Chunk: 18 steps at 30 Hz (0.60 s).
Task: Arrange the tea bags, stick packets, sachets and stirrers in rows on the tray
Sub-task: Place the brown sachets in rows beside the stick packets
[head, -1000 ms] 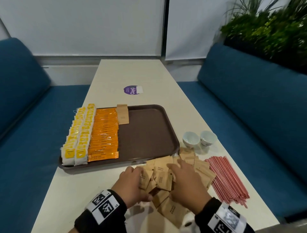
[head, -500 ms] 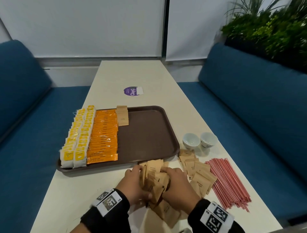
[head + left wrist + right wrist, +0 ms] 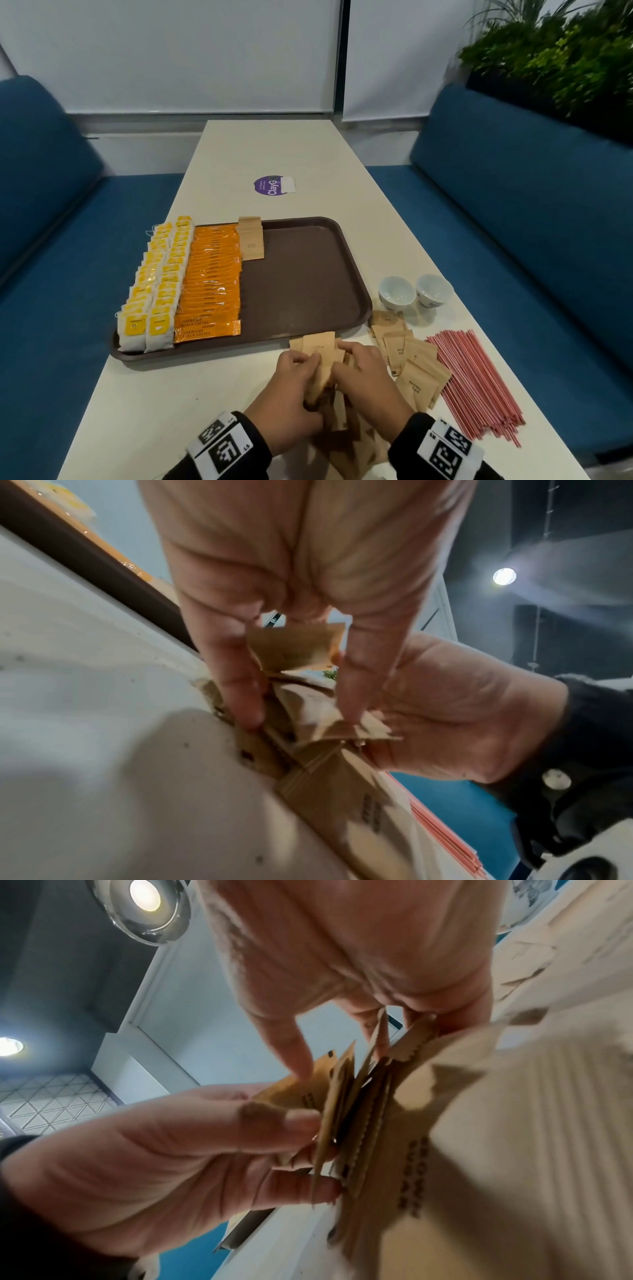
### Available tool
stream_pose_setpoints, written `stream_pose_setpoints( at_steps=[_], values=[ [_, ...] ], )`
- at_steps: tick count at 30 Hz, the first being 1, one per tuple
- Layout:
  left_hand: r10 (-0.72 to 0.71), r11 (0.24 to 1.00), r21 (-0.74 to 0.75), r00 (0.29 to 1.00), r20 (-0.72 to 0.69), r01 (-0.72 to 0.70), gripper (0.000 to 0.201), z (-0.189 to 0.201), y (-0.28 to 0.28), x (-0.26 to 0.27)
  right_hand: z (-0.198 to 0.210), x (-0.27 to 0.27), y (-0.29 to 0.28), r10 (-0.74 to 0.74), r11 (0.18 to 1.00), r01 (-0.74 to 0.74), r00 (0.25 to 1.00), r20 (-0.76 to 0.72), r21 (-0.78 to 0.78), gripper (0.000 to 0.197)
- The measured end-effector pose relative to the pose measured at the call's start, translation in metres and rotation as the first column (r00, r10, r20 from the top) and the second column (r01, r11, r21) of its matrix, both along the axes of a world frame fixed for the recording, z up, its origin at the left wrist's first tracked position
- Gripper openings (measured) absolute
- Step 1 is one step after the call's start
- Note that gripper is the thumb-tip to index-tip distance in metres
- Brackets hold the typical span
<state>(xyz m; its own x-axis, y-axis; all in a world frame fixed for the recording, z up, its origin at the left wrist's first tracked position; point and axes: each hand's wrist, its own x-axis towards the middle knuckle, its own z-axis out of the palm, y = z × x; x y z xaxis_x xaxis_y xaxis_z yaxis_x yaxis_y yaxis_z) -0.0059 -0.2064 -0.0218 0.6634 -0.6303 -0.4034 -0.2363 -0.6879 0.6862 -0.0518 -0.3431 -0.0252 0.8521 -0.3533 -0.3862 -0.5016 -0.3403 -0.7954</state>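
Note:
A brown tray (image 3: 308, 274) holds two rows of yellow tea bags (image 3: 154, 284), a row of orange stick packets (image 3: 210, 281) and a few brown sachets (image 3: 251, 238) at its far edge. Just in front of the tray, my left hand (image 3: 291, 380) and right hand (image 3: 359, 373) squeeze a bunch of brown sachets (image 3: 320, 349) upright between them. In the left wrist view my fingers (image 3: 236, 691) grip the sachet stack (image 3: 308, 704); in the right wrist view the stack (image 3: 346, 1115) stands on edge between both hands. More sachets (image 3: 411, 363) lie loose at the right, beside red stirrers (image 3: 476, 380).
Two small white cups (image 3: 397, 293) stand right of the tray. A purple sticker (image 3: 272, 185) lies on the table's far half. Blue benches (image 3: 513, 240) flank the table, and plants (image 3: 565, 58) sit behind the right one. Loose sachets also lie under my wrists.
Both hands swept the scattered sachets together and closed toward each other, gathering them from flat on the table into an upright bunch.

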Motion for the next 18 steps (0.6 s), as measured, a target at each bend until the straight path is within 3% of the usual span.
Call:
stream_pose_setpoints(
  at_steps=[2, 6, 11, 14, 18],
  values=[
    [-0.03, 1.0, -0.007, 0.998, -0.057, 0.029, 0.083, 0.001, -0.001, -0.001, 0.0, 0.002, 0.003, -0.026, 1.0, 0.025, 1.0, 0.01, 0.015, 0.047],
    [-0.05, 0.996, -0.078, 0.993, -0.107, 0.042, 0.063, -0.002, -0.001, -0.002, -0.007, 0.005, 0.006, -0.038, 0.998, 0.04, 0.999, 0.037, -0.047, 0.058],
    [-0.08, 0.994, -0.092, 0.978, -0.195, 0.063, 0.077, -0.006, 0.004, 0.0, 0.001, 0.005, -0.002, -0.086, 0.995, 0.084, 0.996, 0.035, 0.053, 0.061],
    [-0.053, 0.99, -0.137, 0.987, -0.154, 0.032, 0.072, -0.011, 0.008, -0.001, 0.0, 0.005, -0.003, -0.109, 0.99, 0.109, 0.994, 0.003, 0.085, 0.075],
    [0.063, 0.982, -0.174, 0.997, -0.039, -0.068, 0.077, -0.014, 0.011, -0.001, 0.003, 0.002, 0.0, -0.083, 0.979, 0.08, 0.997, 0.006, 0.187, 0.072]
  ],
)
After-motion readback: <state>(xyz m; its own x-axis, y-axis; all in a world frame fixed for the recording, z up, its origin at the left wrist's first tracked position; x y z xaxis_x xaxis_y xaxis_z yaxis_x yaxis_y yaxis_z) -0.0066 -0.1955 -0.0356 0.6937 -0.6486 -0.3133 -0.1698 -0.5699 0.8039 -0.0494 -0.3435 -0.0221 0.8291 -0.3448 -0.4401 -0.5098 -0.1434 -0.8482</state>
